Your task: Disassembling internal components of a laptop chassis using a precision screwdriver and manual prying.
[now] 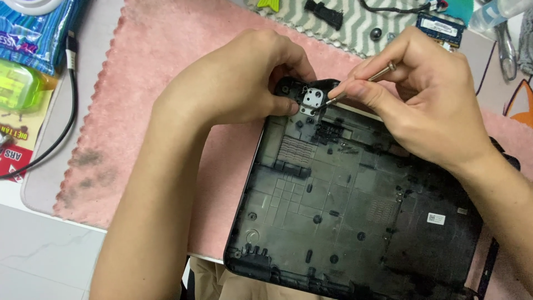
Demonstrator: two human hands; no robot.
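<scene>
At the far left of the frame a black cable [65, 119] trails over the table [33, 244], with a blue patterned packet [39, 36] and a yellow-green plastic item [19, 83] above it. A pink fluffy cloth [161, 83], smudged grey near its lower left, covers the middle of the table.

The left hand [233, 83] comes in from the lower left and rests on the upper left corner of the black plastic laptop shell [344, 211]. Its grip is closed on that corner, thumb tip pressed just beside the small silver hinge bracket [311, 100], fingers curled over the far edge.

The laptop shell lies open side up in the centre and lower right of the frame, on the pink cloth, its near edge hanging past the table edge. It looks light and stiff but thin, with fine ribs and screw posts that would probably crack if twisted; the rim and corners seem the safest places to hold, as the left hand does.

The right hand [427, 94], in the upper right, pinches a slim metal screwdriver [355, 86] between thumb and fingers, its tip touching the bracket. Beyond it, at the top right, lie a green memory module [441, 28], a small black part [325, 14] and metal pliers [506, 47] on a grey zigzag mat [361, 25].
</scene>
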